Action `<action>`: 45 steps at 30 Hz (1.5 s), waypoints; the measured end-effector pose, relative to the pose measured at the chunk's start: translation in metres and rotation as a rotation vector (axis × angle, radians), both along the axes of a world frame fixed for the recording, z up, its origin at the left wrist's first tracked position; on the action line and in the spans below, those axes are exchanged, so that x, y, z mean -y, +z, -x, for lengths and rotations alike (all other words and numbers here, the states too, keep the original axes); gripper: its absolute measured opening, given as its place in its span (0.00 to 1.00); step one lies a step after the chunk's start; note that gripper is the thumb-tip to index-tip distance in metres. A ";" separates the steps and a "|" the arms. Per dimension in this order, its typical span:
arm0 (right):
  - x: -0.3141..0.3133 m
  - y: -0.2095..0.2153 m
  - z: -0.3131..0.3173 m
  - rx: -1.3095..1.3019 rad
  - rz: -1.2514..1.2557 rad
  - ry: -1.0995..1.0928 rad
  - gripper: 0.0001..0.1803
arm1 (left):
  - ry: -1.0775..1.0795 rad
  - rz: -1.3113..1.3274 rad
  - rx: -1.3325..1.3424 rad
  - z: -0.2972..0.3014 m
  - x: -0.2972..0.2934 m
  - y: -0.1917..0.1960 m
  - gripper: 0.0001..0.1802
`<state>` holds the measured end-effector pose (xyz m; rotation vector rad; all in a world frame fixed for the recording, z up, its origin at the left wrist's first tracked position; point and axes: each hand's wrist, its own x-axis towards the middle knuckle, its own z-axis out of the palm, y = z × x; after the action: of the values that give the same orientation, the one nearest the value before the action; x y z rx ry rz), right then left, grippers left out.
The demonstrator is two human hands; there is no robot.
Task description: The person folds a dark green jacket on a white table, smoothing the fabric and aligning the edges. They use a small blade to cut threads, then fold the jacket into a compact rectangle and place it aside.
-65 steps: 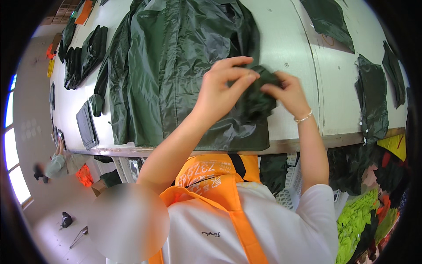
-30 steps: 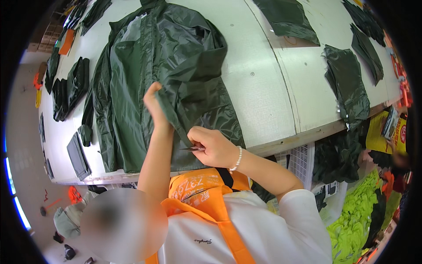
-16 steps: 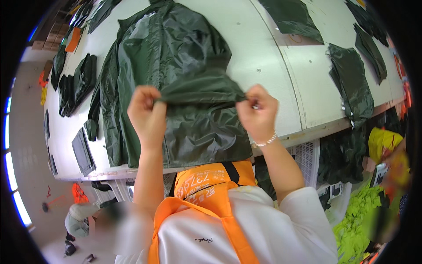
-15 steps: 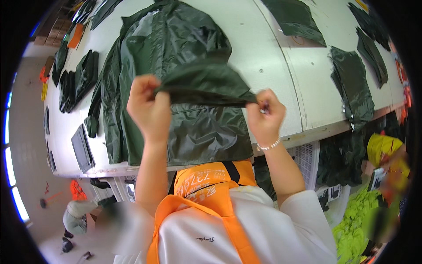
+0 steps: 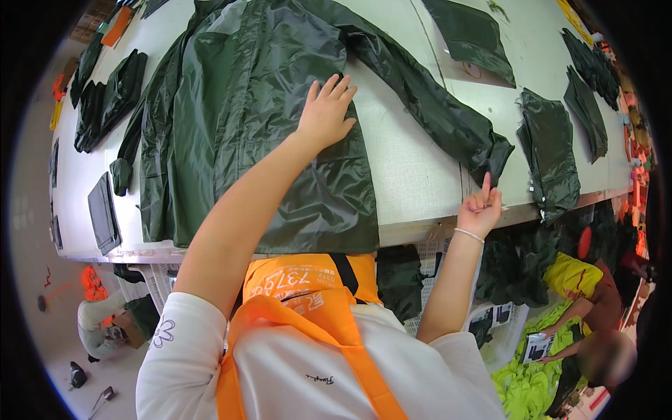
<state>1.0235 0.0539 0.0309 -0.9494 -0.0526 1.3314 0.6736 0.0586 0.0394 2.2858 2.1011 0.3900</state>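
A dark green rain jacket (image 5: 203,133) lies spread on the white table, its hem at the near edge. My left hand (image 5: 325,115) rests on its right side, fingers stretched and apart, holding nothing. One sleeve (image 5: 434,98) reaches out to the right over the tabletop. Just below its cuff is my right hand (image 5: 481,208), a white bracelet at the wrist. One finger points up at the cuff and seems to touch it. The other fingers curl inward around something small that I cannot make out.
Folded dark green garments lie on the table (image 5: 413,210) at the right (image 5: 549,154), far right (image 5: 465,38) and left (image 5: 105,213). Below the edge stand white crates with dark garments (image 5: 514,266). At lower right, another person's hands (image 5: 556,343) hold a package over lime-yellow fabric (image 5: 514,388).
Earlier both hands held up a piece of dark green fabric between them. Now the sleeve stretches out to the right, my left hand lies on the jacket, and my right hand has moved right and down.
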 end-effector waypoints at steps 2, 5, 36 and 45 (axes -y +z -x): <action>-0.004 0.019 0.034 0.578 -0.165 0.047 0.17 | -0.044 -0.054 0.078 0.001 -0.015 -0.006 0.31; -0.033 0.033 0.080 1.414 -0.532 0.277 0.17 | -0.067 -0.048 0.163 -0.021 -0.040 -0.003 0.28; -0.131 0.002 0.160 2.206 -0.821 0.673 0.10 | 0.285 0.084 1.056 -0.036 -0.087 -0.010 0.12; -0.144 -0.007 0.161 2.340 -0.921 0.673 0.04 | 0.267 0.161 1.074 -0.037 -0.071 -0.002 0.11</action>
<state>0.8623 0.1979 0.0243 -1.1100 -2.5933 -0.1334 0.7109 0.1296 0.0372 1.1967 1.7000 1.0879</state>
